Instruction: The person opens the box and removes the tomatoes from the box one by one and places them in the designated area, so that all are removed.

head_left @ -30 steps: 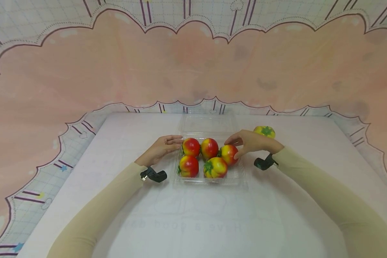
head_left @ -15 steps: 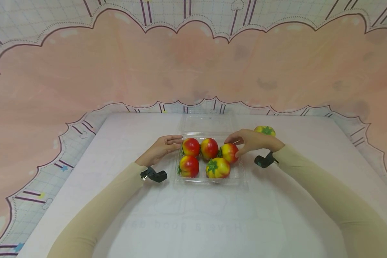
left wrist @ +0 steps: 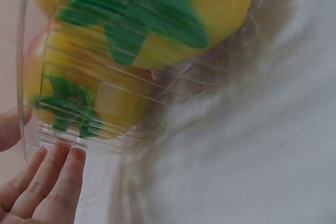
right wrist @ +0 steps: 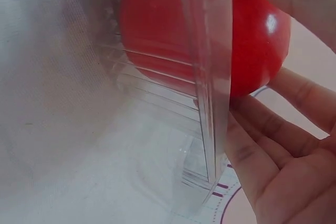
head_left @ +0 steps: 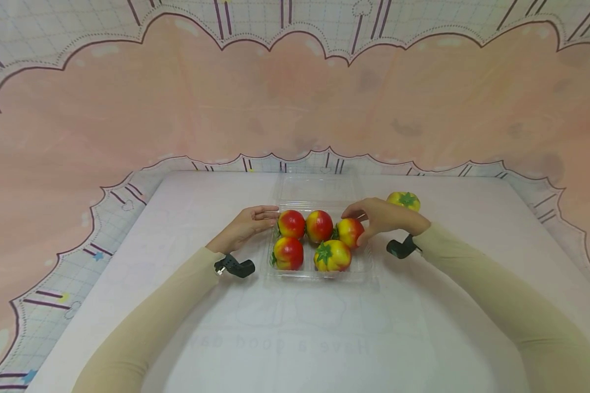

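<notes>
A hinged clear plastic box (head_left: 295,276) holds several red-and-yellow tomato-like fruits with green star-shaped leaves. My left hand (head_left: 243,226) is at the box's left side, fingers fairly straight. In the left wrist view, its fingertips (left wrist: 77,153) touch the ribbed wall, and its thumb is by the rim. My right hand (head_left: 381,216) holds the right back fruit (head_left: 348,232) between thumb and fingers. In the right wrist view this red fruit (right wrist: 260,40) lies partly behind the clear wall, fingers beneath the rim. A yellower fruit (head_left: 332,256) sits at front right.
The box's clear lid (head_left: 319,188) lies opened backward. Another yellow fruit (head_left: 404,201) with green leaves is outside the box, behind my right wrist. A white cloth (head_left: 275,327) with faint mirrored lettering covers the table; a patterned curtain (head_left: 295,103) stands behind.
The yellower front fruit has shifted slightly right and turned a little. The fruit in my right hand has moved slightly back. My left hand stays in place.
</notes>
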Action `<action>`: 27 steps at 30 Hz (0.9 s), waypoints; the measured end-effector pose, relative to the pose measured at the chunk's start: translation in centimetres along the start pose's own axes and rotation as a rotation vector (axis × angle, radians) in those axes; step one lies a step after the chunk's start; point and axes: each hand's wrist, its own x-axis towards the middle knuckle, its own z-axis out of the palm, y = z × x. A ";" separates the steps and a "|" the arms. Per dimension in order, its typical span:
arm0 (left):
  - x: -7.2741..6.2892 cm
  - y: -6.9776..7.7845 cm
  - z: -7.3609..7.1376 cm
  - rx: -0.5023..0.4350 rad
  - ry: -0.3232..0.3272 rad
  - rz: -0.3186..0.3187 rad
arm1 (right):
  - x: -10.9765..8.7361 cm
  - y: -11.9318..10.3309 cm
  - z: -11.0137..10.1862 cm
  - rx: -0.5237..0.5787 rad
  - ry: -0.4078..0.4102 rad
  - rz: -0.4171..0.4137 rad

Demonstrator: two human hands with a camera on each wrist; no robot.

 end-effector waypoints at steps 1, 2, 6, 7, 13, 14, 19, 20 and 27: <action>0.0 -0.1 0.0 -0.001 -0.003 0.005 | 0.0 0.0 0.0 -0.005 0.001 0.003; 0.0 -0.1 0.0 -0.005 -0.003 0.005 | 0.0 0.0 0.1 -0.008 0.002 0.005; -0.1 -0.3 -0.2 -0.012 -0.013 0.024 | 0.1 -0.1 0.1 -0.020 0.004 0.004; -0.2 -0.4 -0.2 -0.015 -0.018 0.031 | 0.1 0.0 0.1 -0.020 0.004 0.002; -0.6 -0.2 -0.2 -0.016 -0.024 0.044 | 0.2 0.3 -0.1 0.005 -0.014 -0.017; -0.5 -0.1 -0.1 -0.009 -0.019 0.037 | 0.3 0.3 -0.1 0.012 -0.019 -0.020; -0.1 -0.1 0.0 0.003 0.010 -0.015 | 0.5 0.5 -0.4 0.041 -0.045 -0.036; 0.0 -0.1 0.0 0.003 0.011 -0.019 | 0.5 0.5 -0.5 0.042 -0.050 -0.036; -0.1 0.1 0.0 0.005 0.017 -0.029 | 0.7 0.5 -0.6 0.029 -0.078 -0.024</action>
